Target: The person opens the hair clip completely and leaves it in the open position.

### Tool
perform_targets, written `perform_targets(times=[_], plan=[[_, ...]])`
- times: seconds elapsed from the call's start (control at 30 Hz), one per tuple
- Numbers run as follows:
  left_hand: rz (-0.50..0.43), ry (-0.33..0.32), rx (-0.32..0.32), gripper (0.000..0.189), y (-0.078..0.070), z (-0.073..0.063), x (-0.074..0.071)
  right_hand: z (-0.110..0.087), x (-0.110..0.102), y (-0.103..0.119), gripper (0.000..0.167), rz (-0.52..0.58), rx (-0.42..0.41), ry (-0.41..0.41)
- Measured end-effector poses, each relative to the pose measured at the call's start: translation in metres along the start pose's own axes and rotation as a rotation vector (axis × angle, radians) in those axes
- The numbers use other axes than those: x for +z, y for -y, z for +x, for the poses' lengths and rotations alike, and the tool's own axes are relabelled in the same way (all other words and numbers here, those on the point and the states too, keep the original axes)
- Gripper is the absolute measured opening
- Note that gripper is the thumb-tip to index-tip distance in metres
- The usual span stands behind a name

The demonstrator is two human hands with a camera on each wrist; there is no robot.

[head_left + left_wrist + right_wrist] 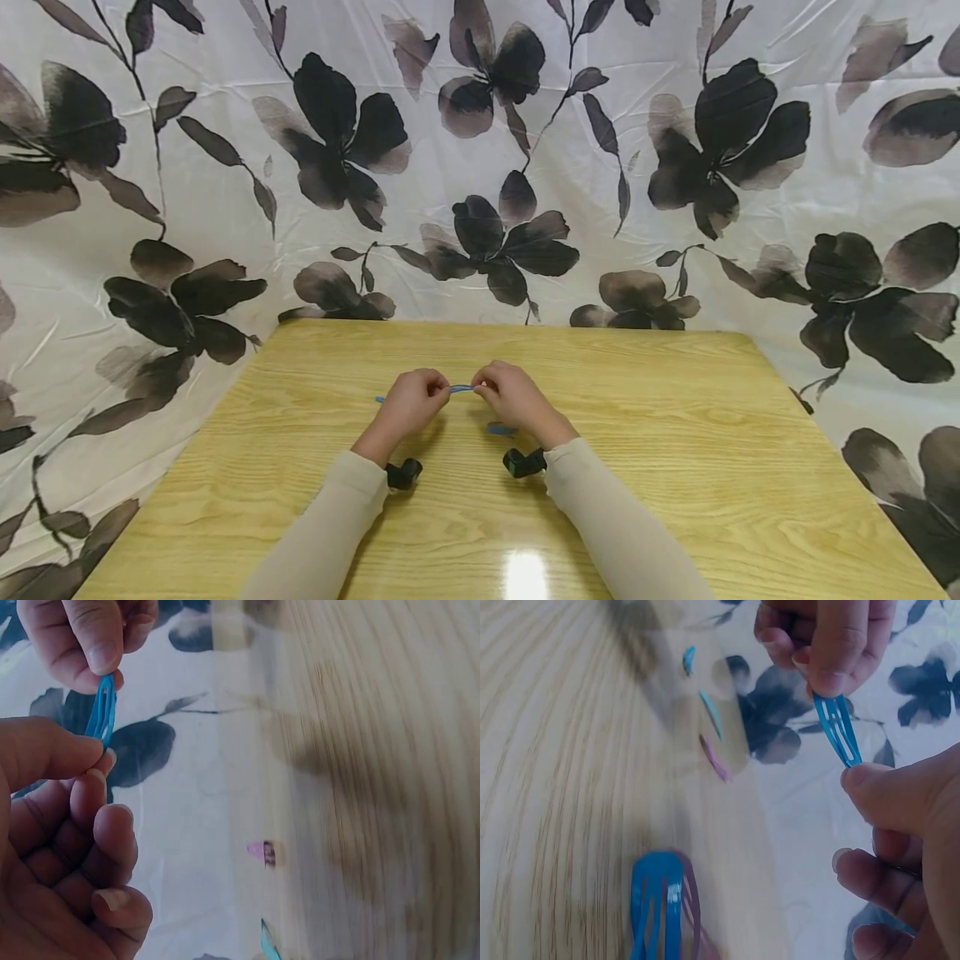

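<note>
Between my two hands a blue snap hair clip [461,388] is held up above the table. My left hand [414,403] pinches one end between thumb and forefinger. The opposite end, in the right wrist view, is pinched by my right hand [915,832]. Slots between the clip's narrow bars show in the left wrist view, where the held clip [103,712] stands nearly upright. Under my right wrist lies another blue snap hair clip [658,900], beside a thin purple clip [693,889] partly hidden by it.
Farther along the wooden table [645,400] lie a small blue clip [689,660], a teal clip [711,715] and a pink clip [715,759]. Black wrist cameras [405,474] sit at both cuffs. A floral cloth [600,208] hangs behind the table.
</note>
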State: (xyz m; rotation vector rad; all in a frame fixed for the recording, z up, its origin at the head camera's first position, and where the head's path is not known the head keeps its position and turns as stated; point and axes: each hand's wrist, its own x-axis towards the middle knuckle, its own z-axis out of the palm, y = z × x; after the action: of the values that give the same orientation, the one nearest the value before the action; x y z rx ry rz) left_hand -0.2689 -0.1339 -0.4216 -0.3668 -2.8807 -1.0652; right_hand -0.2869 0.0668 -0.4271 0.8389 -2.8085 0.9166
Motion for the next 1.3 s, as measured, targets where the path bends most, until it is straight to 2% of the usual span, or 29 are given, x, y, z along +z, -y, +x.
perform_targets(times=[0.13,0.3,0.43,0.7,0.9,1.13,1.3], plan=[[0.000,-0.007,0.016,0.016,-0.005,0.001,0.005,-0.006,-0.003,-0.005,0.016,-0.006,0.011,-0.031],[0.007,-0.079,0.037,0.014,-0.011,0.002,0.012,-0.012,-0.004,-0.008,0.016,-0.015,0.013,-0.066],[-0.003,-0.104,0.051,0.013,-0.015,0.002,0.018,-0.018,-0.005,-0.011,0.014,-0.002,0.014,-0.094],[-0.058,-0.106,0.025,0.014,-0.022,0.001,0.026,-0.027,-0.009,-0.017,0.013,0.025,-0.024,-0.160],[-0.101,-0.101,0.022,0.015,-0.025,0.001,0.032,-0.035,-0.011,-0.021,0.014,0.083,0.012,-0.176],[-0.122,-0.106,0.049,0.015,-0.026,0.000,0.037,-0.040,-0.013,-0.025,0.012,0.116,0.047,-0.187],[-0.146,-0.117,0.116,0.016,-0.025,0.000,0.041,-0.043,-0.016,-0.028,0.010,0.143,0.051,-0.234]])
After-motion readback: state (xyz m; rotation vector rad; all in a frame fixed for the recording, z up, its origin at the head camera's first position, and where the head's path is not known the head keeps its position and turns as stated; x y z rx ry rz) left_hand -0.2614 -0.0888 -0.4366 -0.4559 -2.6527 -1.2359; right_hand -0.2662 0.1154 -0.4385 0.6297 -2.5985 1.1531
